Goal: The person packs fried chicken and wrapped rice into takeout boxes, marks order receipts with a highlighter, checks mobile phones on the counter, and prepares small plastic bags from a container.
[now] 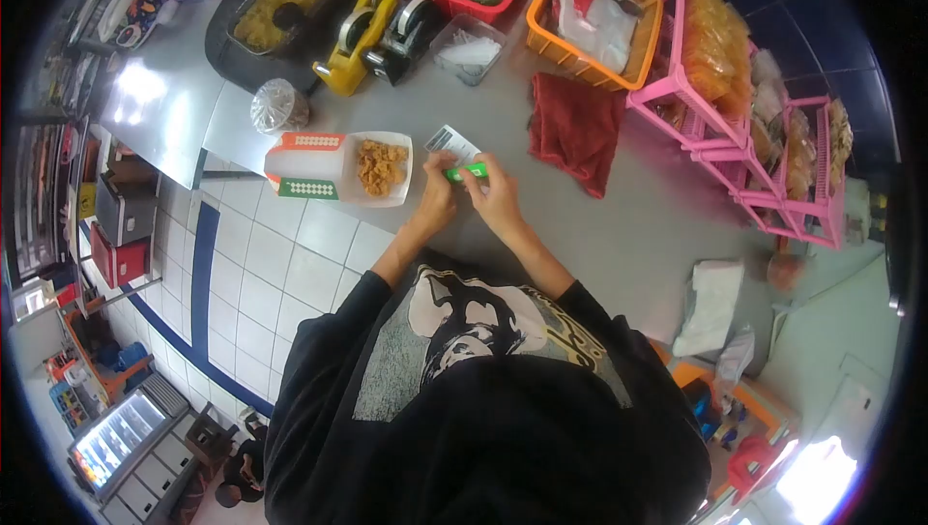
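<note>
My left hand (pixel 439 194) and my right hand (pixel 496 202) are close together over the steel counter's front edge. Both have their fingers closed on a small bright green object (pixel 467 173), whose kind I cannot make out. Just beyond my fingertips lies a white printed card or label (pixel 449 142), its lower end partly covered by my fingers. To the left of my left hand, an open paper food box (pixel 330 169) with red and green patterned flaps lies on the counter. Fried, crumb-coated pieces (pixel 381 167) are in its right-hand section.
Behind stand yellow and black tape dispensers (pixel 360 38), a clear tub (pixel 468 49), a plastic-wrapped stack (pixel 279 106) and a black tray of yellow food (pixel 290 3). To the right are a dark red cloth (pixel 576 133), an orange basket (pixel 544 36) and pink racks (pixel 677 51).
</note>
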Available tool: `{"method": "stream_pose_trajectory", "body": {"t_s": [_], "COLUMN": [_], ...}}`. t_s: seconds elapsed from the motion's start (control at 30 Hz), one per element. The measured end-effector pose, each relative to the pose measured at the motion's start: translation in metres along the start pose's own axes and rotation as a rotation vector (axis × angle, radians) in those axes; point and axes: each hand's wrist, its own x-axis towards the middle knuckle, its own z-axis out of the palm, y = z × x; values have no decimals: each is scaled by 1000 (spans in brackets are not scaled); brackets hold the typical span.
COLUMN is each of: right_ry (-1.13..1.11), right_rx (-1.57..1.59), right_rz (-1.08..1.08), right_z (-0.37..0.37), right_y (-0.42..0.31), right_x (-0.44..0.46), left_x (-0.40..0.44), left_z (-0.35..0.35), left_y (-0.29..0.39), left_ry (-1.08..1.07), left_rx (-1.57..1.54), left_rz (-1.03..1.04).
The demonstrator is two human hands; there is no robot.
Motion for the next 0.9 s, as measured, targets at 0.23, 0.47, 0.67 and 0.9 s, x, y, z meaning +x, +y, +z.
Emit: {"method": "stream_pose_trajectory", "body": {"t_s": [0.23,0.47,0.67,0.9], "right_ry": [-75,-68,-248,-342], "right_rx": [-363,-815,-808,-791], "right_rz": [370,-329,-589,-431], "right_z": [-82,-53,-23,-24], "right_y": [9,-3,21,26], "right_x": [20,113,185,153], "left_x": [39,70,93,87], "left_z": [-3,17,13,29], "left_y": [59,16,11,-13], "left_ry": [-255,-73,-35,185], "left_rx": [507,568,457,472], "left_rz": [-153,-88,-143,-83]}}
